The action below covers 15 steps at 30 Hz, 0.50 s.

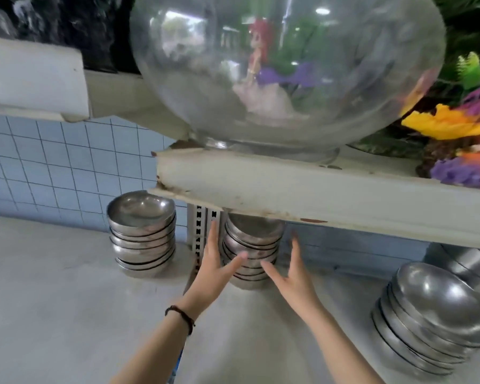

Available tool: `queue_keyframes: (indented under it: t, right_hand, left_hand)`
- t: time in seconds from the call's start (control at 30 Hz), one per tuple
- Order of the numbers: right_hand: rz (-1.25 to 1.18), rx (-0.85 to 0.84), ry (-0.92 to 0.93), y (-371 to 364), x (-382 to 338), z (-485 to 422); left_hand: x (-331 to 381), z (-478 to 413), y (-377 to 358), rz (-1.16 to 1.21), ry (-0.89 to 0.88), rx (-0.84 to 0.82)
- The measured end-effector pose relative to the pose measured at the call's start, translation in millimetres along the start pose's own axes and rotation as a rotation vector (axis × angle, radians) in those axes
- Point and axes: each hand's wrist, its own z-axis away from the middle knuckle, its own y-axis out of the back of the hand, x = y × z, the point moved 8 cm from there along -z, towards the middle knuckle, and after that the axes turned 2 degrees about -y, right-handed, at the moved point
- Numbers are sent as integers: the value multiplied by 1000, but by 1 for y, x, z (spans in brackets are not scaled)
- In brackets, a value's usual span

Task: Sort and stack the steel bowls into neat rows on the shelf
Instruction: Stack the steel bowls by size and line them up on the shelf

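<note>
Left grip (216, 261): bare hand with fingers straight and spread, clamped on nothing; its thumb crosses the front of the middle stack, and I cannot tell whether it touches.
Right grip (291, 270): likewise apart, fingers splayed, thumb pointing at the same stack from the other side.
Middle stack (251, 245): steel bowls nested upright at frame centre, on the desk (53, 300) under the shelf board (316, 189), between the two palms.
Left stack (142, 239): nested upright at centre left against the tiled wall (53, 167), well apart from the hands.
Right stack (432, 317): lower right, leaning over and not squared up; more steel shows behind it.
Above: a glass fishbowl (288, 65) sits on the shelf board.
Progress: seemingly partway; two stacks stand tidy, while the leaning one likely still needs straightening and lining up.
</note>
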Motion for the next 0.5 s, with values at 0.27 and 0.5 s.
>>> queue_keyframes:
  t: [0.27, 0.5]
  right_hand:
    - [-182, -55, 155, -15, -3, -14]
    - [-238, -47, 162, -18, -3, -6]
  left_hand:
    - [6, -8, -21, 129, -19, 60]
    - [5, -2, -20, 157, -11, 99]
